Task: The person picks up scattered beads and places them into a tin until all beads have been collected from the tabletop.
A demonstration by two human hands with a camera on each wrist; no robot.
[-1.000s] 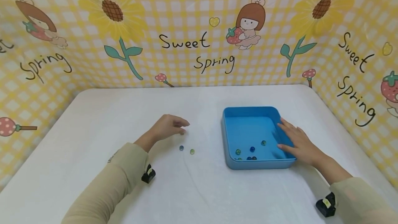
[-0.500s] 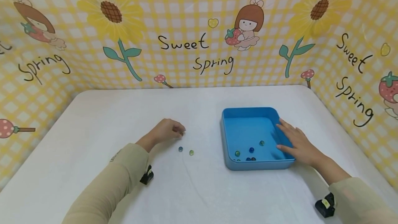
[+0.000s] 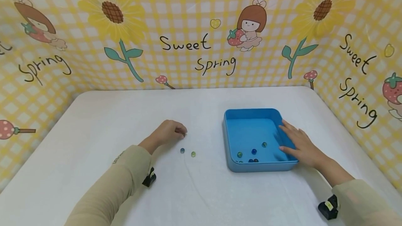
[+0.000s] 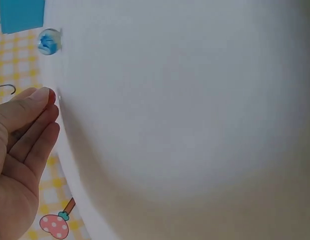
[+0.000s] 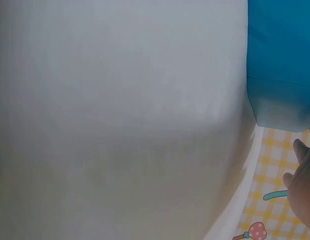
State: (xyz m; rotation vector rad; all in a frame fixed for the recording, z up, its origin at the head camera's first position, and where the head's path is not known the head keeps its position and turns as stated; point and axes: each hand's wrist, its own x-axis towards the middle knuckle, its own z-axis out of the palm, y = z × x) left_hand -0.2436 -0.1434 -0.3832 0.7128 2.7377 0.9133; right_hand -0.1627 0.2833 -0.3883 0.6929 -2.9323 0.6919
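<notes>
My left hand is low over the white table, thumb and fingertips pinched together on a small marble that is almost wholly hidden by them. In the left wrist view, a reddish spot shows at those fingertips. Just nearer to me lie a blue marble and a yellow-green marble. My right hand rests at the right side of a square blue box, fingers spread along its rim and thumb reaching over the inside. Several marbles, among them a green one and a blue one, sit in the box, mostly toward its near wall.
The white tabletop ends at the back and sides against a yellow checked cloth printed with flowers and lettering. A black device hangs at the left cuff, and a similar black device at the right cuff.
The left fingers have come together and lowered over the marble that showed beneath them. The right hand and the box have stayed as they were.
</notes>
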